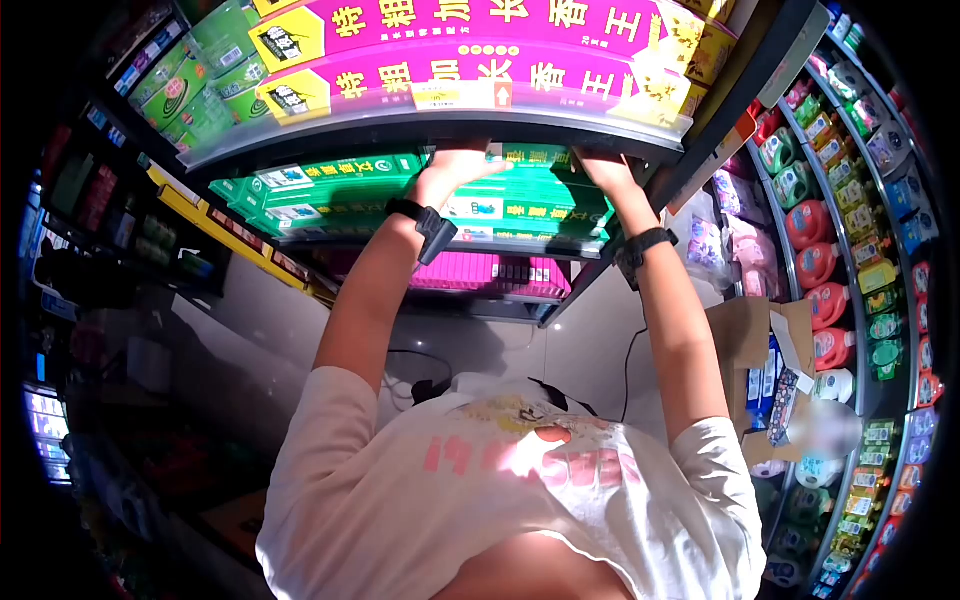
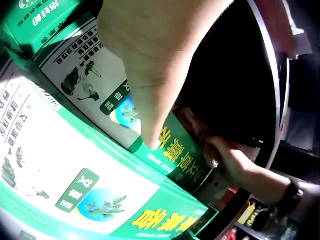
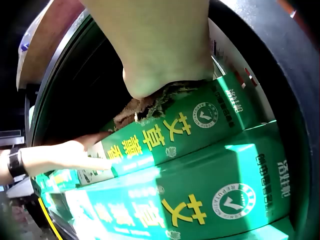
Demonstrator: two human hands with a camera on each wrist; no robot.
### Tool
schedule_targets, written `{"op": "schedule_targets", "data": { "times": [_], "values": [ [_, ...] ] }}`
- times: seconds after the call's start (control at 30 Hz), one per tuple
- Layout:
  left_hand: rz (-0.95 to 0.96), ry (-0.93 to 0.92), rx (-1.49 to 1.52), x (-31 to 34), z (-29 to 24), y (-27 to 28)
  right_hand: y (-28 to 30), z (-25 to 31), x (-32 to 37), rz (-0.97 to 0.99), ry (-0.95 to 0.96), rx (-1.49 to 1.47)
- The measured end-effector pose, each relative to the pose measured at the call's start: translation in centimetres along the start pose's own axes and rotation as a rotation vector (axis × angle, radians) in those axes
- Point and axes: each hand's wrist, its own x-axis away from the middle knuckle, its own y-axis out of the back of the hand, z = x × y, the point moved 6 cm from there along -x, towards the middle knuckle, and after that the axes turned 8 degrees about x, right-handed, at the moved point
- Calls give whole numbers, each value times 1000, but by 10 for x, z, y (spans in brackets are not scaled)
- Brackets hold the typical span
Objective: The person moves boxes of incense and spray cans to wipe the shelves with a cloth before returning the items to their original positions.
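A long green incense box (image 3: pixel 165 132) with yellow lettering lies on top of similar boxes on a shelf. My left hand (image 2: pixel 155 65) grips its left end, with the thumb laid down over the printed white face (image 2: pixel 80 75). My right hand (image 3: pixel 165 55) holds the box near the other end, and its fingers are mostly hidden behind the top edge. That edge looks torn, with brown material (image 3: pixel 137 107) showing beside the hand. Directly below lies another green box (image 3: pixel 200 195). From the head, both hands reach in under the upper shelf edge (image 1: pixel 430 128).
Pink-and-yellow boxes (image 1: pixel 480 75) fill the shelf above. Pink packs (image 1: pixel 490 275) sit on a lower shelf. An open cardboard carton (image 1: pixel 745 345) stands at the right, before shelves of bottles (image 1: pixel 830 305). A dark cable (image 1: pixel 632 370) runs across the floor.
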Motion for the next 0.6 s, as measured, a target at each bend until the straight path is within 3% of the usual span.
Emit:
{"op": "schedule_targets", "data": {
  "times": [0.03, 0.07, 0.17, 0.3, 0.33, 0.4, 0.5, 0.6],
  "values": [
    [-43, -43, -59, 1, -2, 2, 2, 3, 4, 20, -45, 35],
    [-86, -84, -115, 2, -4, 3, -6, -5, 9, 274, -224, -126],
    [-98, -136, -118, -9, 4, 11, -3, -4, -4, 73, -135, 28],
    [-103, -108, -104, -9, 3, 16, 7, 9, 1, -32, -111, 227],
    [-49, -71, -69, -10, 4, 15, 12, 16, 5, 45, -125, 264],
    [38, 5, 23, -9, 5, 12, 10, 10, 6, 16, -168, 140],
    [37, -29, 0, -7, 0, 17, 6, 4, 7, -31, -119, 52],
    [-109, -77, 185, 3, -16, 31, 14, -1, 23, -161, -214, 158]
  ]
}}
